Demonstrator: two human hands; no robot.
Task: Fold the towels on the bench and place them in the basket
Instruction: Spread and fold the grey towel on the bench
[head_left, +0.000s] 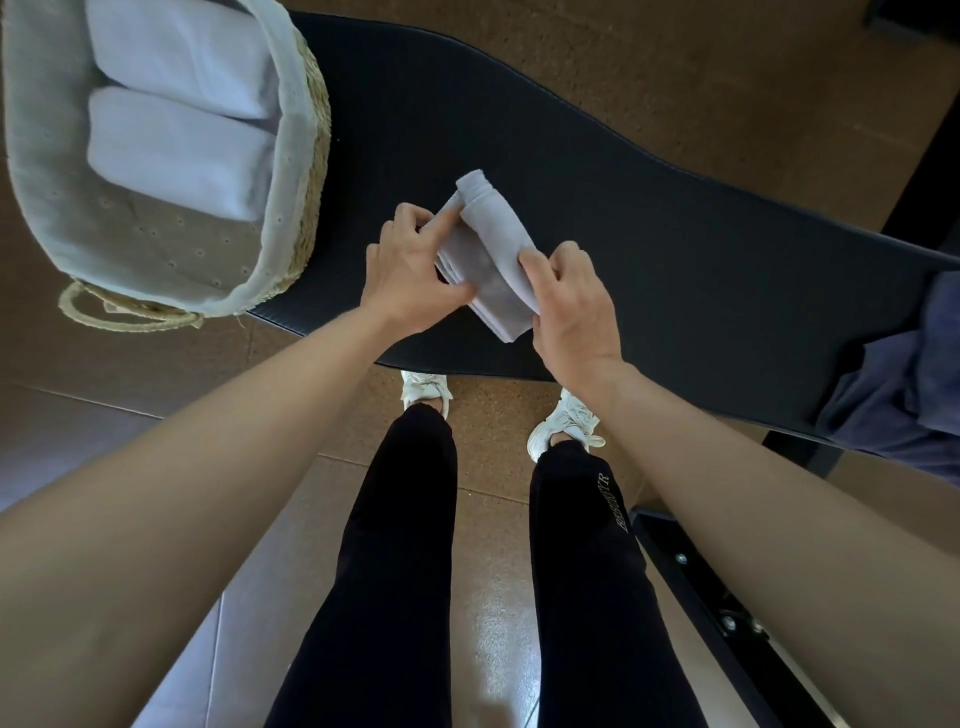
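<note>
Both hands hold a small, pale lilac-grey cloth towel (483, 260) near the front edge of the black padded surface (675, 234). Folded into a narrow, layered strip, it lies slanted, its far end rolled over. The left hand (415, 270) pinches its stacked left edges, thumb beneath; the right hand (571, 306) curls around its right fold. At the surface's left end, a straw-woven, cloth-lined basket (318, 135) contains two white folded towels (176, 156).

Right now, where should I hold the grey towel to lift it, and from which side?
Probably across its middle, from both long sides: the grey towel is a narrow stack whose loose layers face the left hand, so fingers pinching there keep it folded.
</note>
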